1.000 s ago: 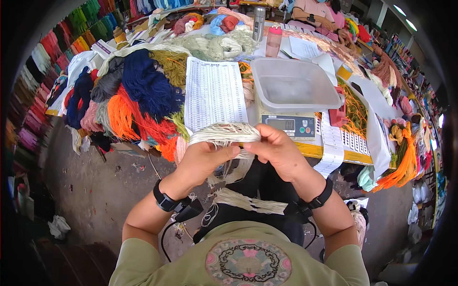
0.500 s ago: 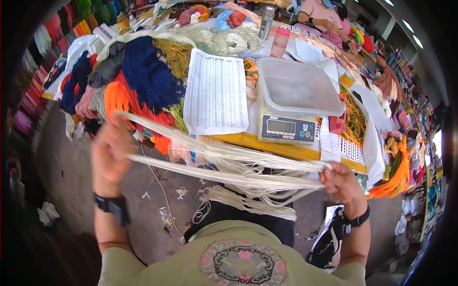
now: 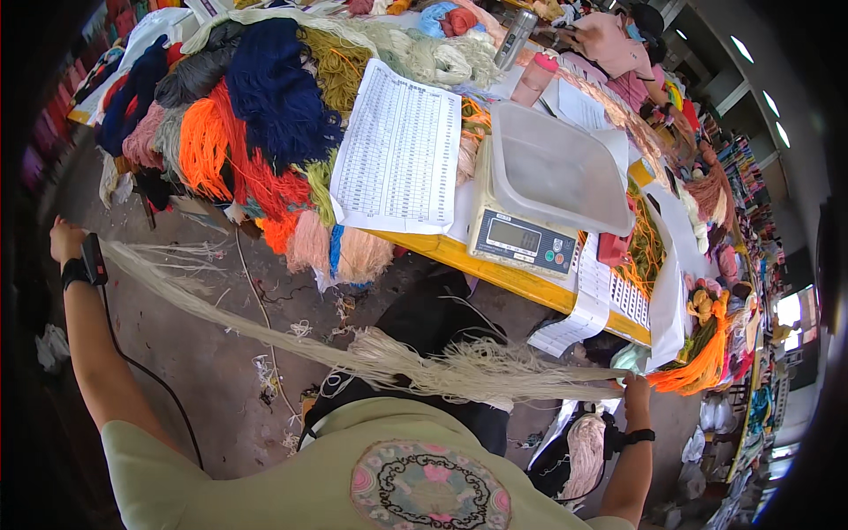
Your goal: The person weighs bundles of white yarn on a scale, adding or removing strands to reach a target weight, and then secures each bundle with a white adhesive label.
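A long off-white yarn skein [image 3: 296, 340] stretches across in front of me, sagging and bunched with loose strands near my lap. My left hand [image 3: 66, 240] is far out to the left, fingers closed; the skein's left end runs up to its wrist, and the grip itself is hidden there. My right hand [image 3: 634, 386], low at the right beside the table corner, is closed on the other end. More pale yarn lies on my lap under the stretched skein.
The yellow-edged table [image 3: 442, 250] carries a scale [image 3: 517, 238] with a translucent plastic tub [image 3: 565, 168], a printed sheet [image 3: 397, 146] and a heap of coloured yarn [image 3: 274, 88]. A bag with pink yarn [image 3: 583, 455] stands at the right. Another person [image 3: 609, 44] works beyond the table.
My hands have moved wide apart, the left outward to the left, the right slightly lower. The skein went from two separate spread strands to one drawn-together length. The view has tilted.
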Available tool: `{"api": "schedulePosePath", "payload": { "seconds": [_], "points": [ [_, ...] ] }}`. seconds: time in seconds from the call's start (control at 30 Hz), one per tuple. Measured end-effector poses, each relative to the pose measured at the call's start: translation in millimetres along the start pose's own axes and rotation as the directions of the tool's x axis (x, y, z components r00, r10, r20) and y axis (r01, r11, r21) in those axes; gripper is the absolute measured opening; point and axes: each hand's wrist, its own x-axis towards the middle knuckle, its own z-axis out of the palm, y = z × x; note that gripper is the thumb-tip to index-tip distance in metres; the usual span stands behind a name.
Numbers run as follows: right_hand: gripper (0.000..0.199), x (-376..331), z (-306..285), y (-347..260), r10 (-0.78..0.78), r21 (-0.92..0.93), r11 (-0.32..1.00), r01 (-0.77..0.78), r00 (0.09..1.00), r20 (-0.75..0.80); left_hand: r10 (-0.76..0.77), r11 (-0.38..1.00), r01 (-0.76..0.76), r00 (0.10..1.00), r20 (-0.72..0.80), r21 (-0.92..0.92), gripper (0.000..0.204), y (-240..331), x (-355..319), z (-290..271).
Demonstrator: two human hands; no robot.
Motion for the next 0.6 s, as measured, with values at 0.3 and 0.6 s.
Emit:
{"api": "schedulePosePath", "payload": {
  "seconds": [0.3,0.6],
  "points": [
    [0.022,-106.5,-96.5,-179.4,-0.460,0.697,0.714,0.067,0.795,0.395,-0.067,0.441,0.660,0.699,0.712,-0.608,0.023,33.9,-240.9,118.9],
    [0.021,-103.4,-261.0,-441.6,-0.983,0.939,-0.131,0.317,0.077,-0.164,0.143,0.860,0.351,0.531,0.835,-0.370,0.023,116.5,-529.5,249.6]
  ]
}}
